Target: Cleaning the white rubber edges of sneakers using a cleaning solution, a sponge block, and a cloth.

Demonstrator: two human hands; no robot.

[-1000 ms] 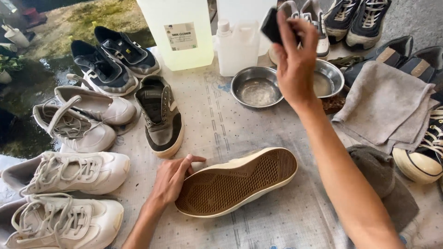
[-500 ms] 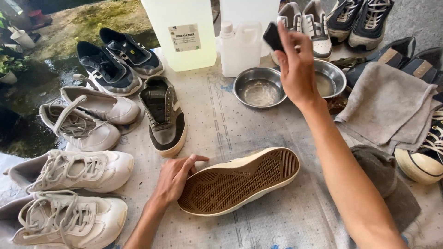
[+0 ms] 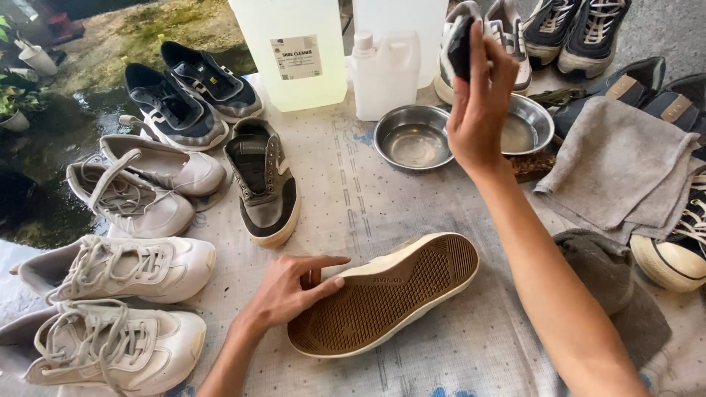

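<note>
Sole (image 3: 386, 298) ridged brown rubber; bowl (image 3: 413, 137) shiny metal; towel (image 3: 621, 162) matt cloth.

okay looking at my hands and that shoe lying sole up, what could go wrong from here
The left hand only presses the heel end of the sole-up shoe, so hard scrubbing could make it slide or roll on the cloth-covered table.

The right hand holds a small dark pad raised above two steel bowls; a dropped pad or a swinging forearm could splash or tip them.

Any drips could land on the grey towel nearby.
</note>
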